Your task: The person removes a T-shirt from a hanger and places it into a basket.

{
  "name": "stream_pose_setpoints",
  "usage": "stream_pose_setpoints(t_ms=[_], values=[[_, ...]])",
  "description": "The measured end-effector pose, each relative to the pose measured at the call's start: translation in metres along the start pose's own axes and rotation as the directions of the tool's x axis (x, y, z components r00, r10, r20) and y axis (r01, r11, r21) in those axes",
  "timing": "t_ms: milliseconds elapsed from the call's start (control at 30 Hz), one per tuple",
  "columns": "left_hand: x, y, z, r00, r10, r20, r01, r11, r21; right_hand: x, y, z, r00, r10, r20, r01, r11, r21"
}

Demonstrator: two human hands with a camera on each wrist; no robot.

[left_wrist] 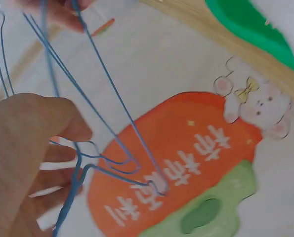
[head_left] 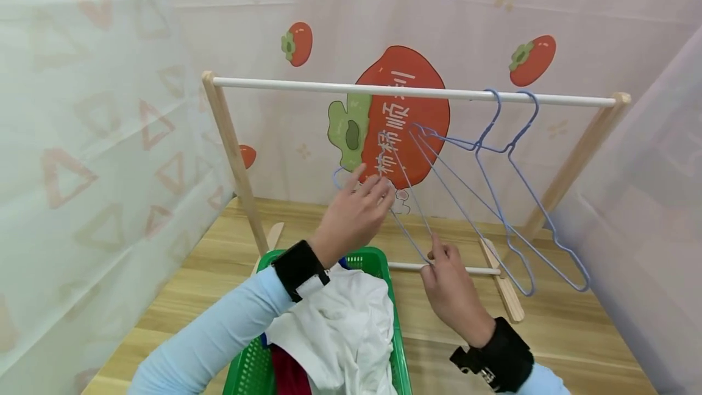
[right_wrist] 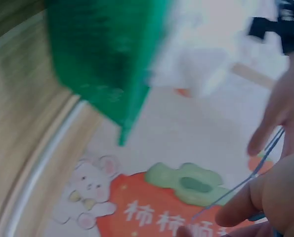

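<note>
In the head view, my left hand holds a blue wire hanger near its neck, in front of the printed backdrop. The hook sticks out to the left of that hand. My right hand pinches the same hanger at a lower corner, down and to the right. From the left wrist view, the thumb lies on one side of the wire and the other fingers are behind it. Two more blue hangers hang from the white rail, to the right of both hands.
Below the hands, a green basket holds a white garment and dark red cloth. The rack's wooden posts stand at both ends of the rail. A lower white bar runs near the wooden tabletop.
</note>
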State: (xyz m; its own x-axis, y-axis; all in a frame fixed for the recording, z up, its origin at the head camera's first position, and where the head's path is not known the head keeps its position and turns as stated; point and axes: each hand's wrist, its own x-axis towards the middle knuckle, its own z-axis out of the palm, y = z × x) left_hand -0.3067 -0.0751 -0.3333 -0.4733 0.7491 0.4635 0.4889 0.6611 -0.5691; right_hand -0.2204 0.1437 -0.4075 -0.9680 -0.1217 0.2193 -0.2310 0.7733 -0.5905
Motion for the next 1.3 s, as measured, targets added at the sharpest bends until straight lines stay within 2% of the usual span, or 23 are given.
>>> stream_pose_setpoints(t_ms=[33,100,200,233,267,333,400,500,633,767,933,1033,1133,1233,1300], values=[[0.005,0.003,-0.003,0.997,0.04,-0.062,-0.038,0.999,0.038,-0.003,-0.003,-0.008,1.0,0.001,0.019,-0.001,1.0,0.023],[0.012,0.007,-0.008,0.974,0.13,-0.184,-0.119,0.99,0.071,-0.008,-0.009,-0.024,0.998,0.003,0.058,-0.007,0.997,0.076],[0.018,0.01,-0.011,0.908,0.226,-0.352,-0.213,0.974,0.076,-0.012,-0.017,-0.044,0.995,0.003,0.099,-0.018,0.987,0.158],[0.019,0.011,-0.012,0.888,0.231,-0.397,-0.227,0.972,0.057,-0.012,-0.019,-0.05,0.995,-0.001,0.102,-0.018,0.983,0.184],[0.02,0.011,-0.012,0.877,0.219,-0.428,-0.231,0.973,0.024,-0.012,-0.022,-0.056,0.994,-0.002,0.111,-0.023,0.976,0.218],[0.023,0.011,-0.014,0.871,0.163,-0.464,-0.222,0.972,-0.074,-0.011,-0.025,-0.066,0.993,-0.007,0.117,-0.024,0.966,0.259],[0.028,0.01,-0.016,0.886,0.097,-0.454,-0.2,0.962,-0.186,-0.007,-0.029,-0.075,0.993,-0.014,0.114,-0.019,0.958,0.285],[0.037,0.008,-0.022,0.918,0.022,-0.397,-0.162,0.932,-0.324,0.002,-0.035,-0.087,0.99,0.007,0.138,-0.051,0.947,0.317],[0.048,0.006,-0.026,0.951,-0.025,-0.307,-0.11,0.904,-0.414,0.015,-0.04,-0.097,0.975,0.046,0.219,-0.129,0.916,0.38],[0.052,0.008,-0.021,0.971,-0.041,-0.238,-0.076,0.885,-0.46,0.022,-0.037,-0.097,0.953,0.063,0.296,-0.193,0.879,0.435],[0.047,0.01,-0.01,0.988,-0.028,-0.155,-0.049,0.881,-0.471,0.027,-0.027,-0.088,0.937,0.076,0.342,-0.239,0.853,0.464],[0.046,0.009,-0.009,0.993,-0.02,-0.117,-0.037,0.886,-0.462,0.028,-0.023,-0.084,0.938,0.079,0.338,-0.24,0.849,0.47],[0.043,0.009,-0.009,0.996,-0.023,-0.089,-0.023,0.878,-0.478,0.027,-0.021,-0.082,0.937,0.099,0.336,-0.259,0.842,0.473],[0.034,0.007,-0.003,0.994,-0.033,-0.104,-0.026,0.855,-0.518,0.019,-0.017,-0.082,0.937,0.115,0.331,-0.268,0.843,0.466],[0.023,0.005,0.005,0.99,-0.043,-0.135,-0.038,0.836,-0.547,0.007,-0.014,-0.082,0.953,0.117,0.278,-0.235,0.867,0.44]])
